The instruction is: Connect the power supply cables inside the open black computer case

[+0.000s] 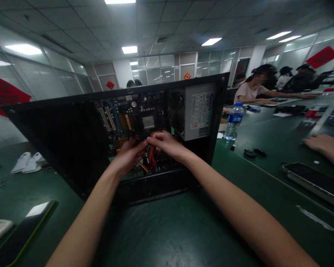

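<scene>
Computer case (153, 188), one power supply (200, 111), two hands (169, 145) at cables (151, 158)

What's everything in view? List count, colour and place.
Computer case: one, black, centre
Motherboard: one, dark, inside case
Power supply: one, grey, case's upper right
Cables: several, red, yellow, inside case
Water bottle: one, clear, blue-capped, right of case
Phone-like slab: one, dark, green-edged, lower left
Table: at least one, green, foreground
Small items: several, mixed colours, on table, some unclear
Wall signs: at least four, red, background
Ceiling lights: several, white, overhead
Co-workers: several, one in pink, right
Left hand: one, at cables
Right hand: one, at cables
</scene>
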A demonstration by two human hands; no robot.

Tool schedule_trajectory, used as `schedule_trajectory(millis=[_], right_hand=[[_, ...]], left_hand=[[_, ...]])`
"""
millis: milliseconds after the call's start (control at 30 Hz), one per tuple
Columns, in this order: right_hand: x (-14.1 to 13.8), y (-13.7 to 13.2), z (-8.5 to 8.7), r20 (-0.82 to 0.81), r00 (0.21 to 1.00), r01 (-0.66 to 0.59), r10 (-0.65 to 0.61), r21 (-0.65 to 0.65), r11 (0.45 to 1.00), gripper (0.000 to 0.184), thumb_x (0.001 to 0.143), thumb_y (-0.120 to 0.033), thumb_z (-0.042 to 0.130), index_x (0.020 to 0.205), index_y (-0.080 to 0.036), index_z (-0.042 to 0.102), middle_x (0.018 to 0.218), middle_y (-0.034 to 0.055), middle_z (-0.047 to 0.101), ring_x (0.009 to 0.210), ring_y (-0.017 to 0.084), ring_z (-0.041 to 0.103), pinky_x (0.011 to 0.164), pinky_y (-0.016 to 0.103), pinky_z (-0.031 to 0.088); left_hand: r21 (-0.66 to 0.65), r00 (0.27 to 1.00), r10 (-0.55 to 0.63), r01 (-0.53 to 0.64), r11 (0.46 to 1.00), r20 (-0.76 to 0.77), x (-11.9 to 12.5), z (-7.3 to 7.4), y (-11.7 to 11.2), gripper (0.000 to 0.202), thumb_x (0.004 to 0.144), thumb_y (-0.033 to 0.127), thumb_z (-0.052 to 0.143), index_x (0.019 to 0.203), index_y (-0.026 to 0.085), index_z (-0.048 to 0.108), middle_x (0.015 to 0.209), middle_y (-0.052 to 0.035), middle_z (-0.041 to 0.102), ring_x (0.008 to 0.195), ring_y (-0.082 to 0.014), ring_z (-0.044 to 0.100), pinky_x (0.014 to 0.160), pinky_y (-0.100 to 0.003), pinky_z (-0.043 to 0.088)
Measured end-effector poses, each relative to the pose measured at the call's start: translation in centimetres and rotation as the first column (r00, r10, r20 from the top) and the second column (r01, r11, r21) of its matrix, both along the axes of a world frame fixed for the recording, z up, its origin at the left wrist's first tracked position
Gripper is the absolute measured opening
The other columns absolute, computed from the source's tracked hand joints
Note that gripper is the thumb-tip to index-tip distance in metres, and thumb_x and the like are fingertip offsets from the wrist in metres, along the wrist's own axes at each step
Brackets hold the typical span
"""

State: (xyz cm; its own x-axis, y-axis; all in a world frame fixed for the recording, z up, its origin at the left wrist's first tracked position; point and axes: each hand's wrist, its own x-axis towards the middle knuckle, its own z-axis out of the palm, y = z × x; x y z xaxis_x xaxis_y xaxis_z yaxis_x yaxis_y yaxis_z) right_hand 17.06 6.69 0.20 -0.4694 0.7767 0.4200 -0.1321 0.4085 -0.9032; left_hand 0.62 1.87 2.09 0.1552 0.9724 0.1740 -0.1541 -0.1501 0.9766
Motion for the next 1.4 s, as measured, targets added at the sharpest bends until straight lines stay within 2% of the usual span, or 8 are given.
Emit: schedule_trajectory(millis=[133, 400, 633, 800, 933, 1133, 1267, 1400], right_hand=[[0.1, 0.2, 0.0, -0.049, 0.998, 0.035, -0.037, -0.039, 0.999, 0.043, 0.078, -0.059, 0.07, 0.071, -0.019, 0.056, 0.065, -0.0033, 0.054, 0.059, 0.011, 0.049, 0.054, 0.023, 0.037], [0.23, 0.02, 0.12, -0.087, 0.996, -0.013, 0.005, -0.099, 0.995, 0.042, 0.076, -0.058, 0.073, 0.071, -0.019, 0.056, 0.068, -0.0017, 0.058, 0.06, 0.011, 0.051, 0.054, 0.024, 0.038], [0.31, -0.12, 0.21, -0.112, 0.994, -0.022, 0.009, -0.116, 0.993, 0.042, 0.076, -0.057, 0.074, 0.069, -0.02, 0.055, 0.067, -0.0016, 0.058, 0.061, 0.012, 0.052, 0.055, 0.023, 0.039], [0.3, 0.08, 0.03, -0.126, 0.992, -0.042, 0.026, -0.124, 0.991, 0.043, 0.076, -0.059, 0.073, 0.072, -0.019, 0.056, 0.074, 0.0013, 0.065, 0.062, 0.012, 0.054, 0.053, 0.023, 0.038], [0.25, 0.19, -0.04, -0.127, 0.992, -0.039, 0.023, -0.131, 0.991, 0.044, 0.075, -0.058, 0.074, 0.07, -0.019, 0.055, 0.071, 0.0007, 0.063, 0.06, 0.012, 0.053, 0.053, 0.023, 0.039], [-0.05, 0.23, -0.12, -0.091, 0.996, 0.012, -0.019, -0.08, 0.997, 0.044, 0.076, -0.059, 0.072, 0.068, -0.02, 0.054, 0.064, -0.0022, 0.056, 0.057, 0.011, 0.05, 0.052, 0.023, 0.035], [-0.26, 0.23, -0.19, -0.059, 0.997, 0.04, -0.04, -0.001, 0.999, 0.045, 0.078, -0.059, 0.069, 0.065, -0.02, 0.052, 0.062, -0.0029, 0.052, 0.056, 0.011, 0.047, 0.051, 0.024, 0.034], [-0.22, 0.19, -0.12, -0.042, 0.998, 0.037, -0.036, 0.01, 0.999, 0.042, 0.079, -0.058, 0.068, 0.065, -0.02, 0.054, 0.062, -0.0022, 0.053, 0.057, 0.012, 0.049, 0.052, 0.024, 0.036]], left_hand=[[0.025, 0.998, 0.066, -0.065, 0.998, -0.022, -0.01, -0.11, 0.33, 0.05, 0.055, 0.037, 0.095, 0.072, 0.015, 0.054, 0.06, 0.0091, 0.038, 0.046, -0.0008, 0.027, 0.04, -0.017, 0.014], [0.055, 0.991, 0.123, -0.12, 0.991, -0.058, -0.01, -0.14, 0.38, 0.045, 0.057, 0.038, 0.093, 0.074, 0.012, 0.06, 0.058, 0.0077, 0.042, 0.044, -0.0015, 0.029, 0.04, -0.018, 0.014], [0.048, 0.997, 0.082, -0.081, 0.996, -0.014, 0.05, 0.03, 0.05, 0.044, 0.057, 0.035, 0.093, 0.073, 0.012, 0.06, 0.059, 0.008, 0.041, 0.043, -0.0006, 0.027, 0.04, -0.017, 0.012], [0.046, 0.997, 0.076, -0.078, 0.996, 0.025, 0.2, 0.07, -0.02, 0.043, 0.058, 0.035, 0.092, 0.079, 0.011, 0.063, 0.066, 0.0027, 0.054, 0.043, -0.0001, 0.029, 0.039, -0.017, 0.012], [0.027, 0.997, 0.068, -0.068, 0.997, 0.02, 0.31, 0.1, -0.1, 0.044, 0.057, 0.034, 0.093, 0.079, 0.012, 0.061, 0.059, 0.0074, 0.046, 0.043, -0.0006, 0.029, 0.039, -0.016, 0.012], [0.022, 0.995, 0.096, -0.096, 0.995, -0.01, 0.36, 0.17, -0.06, 0.043, 0.058, 0.034, 0.09, 0.077, 0.014, 0.057, 0.062, 0.0055, 0.05, 0.042, -0.0003, 0.03, 0.039, -0.016, 0.013], [0.022, 0.987, 0.148, -0.147, 0.989, -0.056, 0.38, 0.09, 0.09, 0.035, 0.061, 0.029, 0.083, 0.069, 0.017, 0.051, 0.056, 0.0083, 0.041, 0.04, -0.0011, 0.028, 0.039, -0.017, 0.012], [0.042, 0.983, 0.156, -0.152, 0.987, -0.093, 0.25, -0.1, 0.28, 0.03, 0.064, 0.027, 0.08, 0.067, 0.017, 0.052, 0.052, 0.0102, 0.035, 0.039, -0.0017, 0.027, 0.039, -0.018, 0.012]])
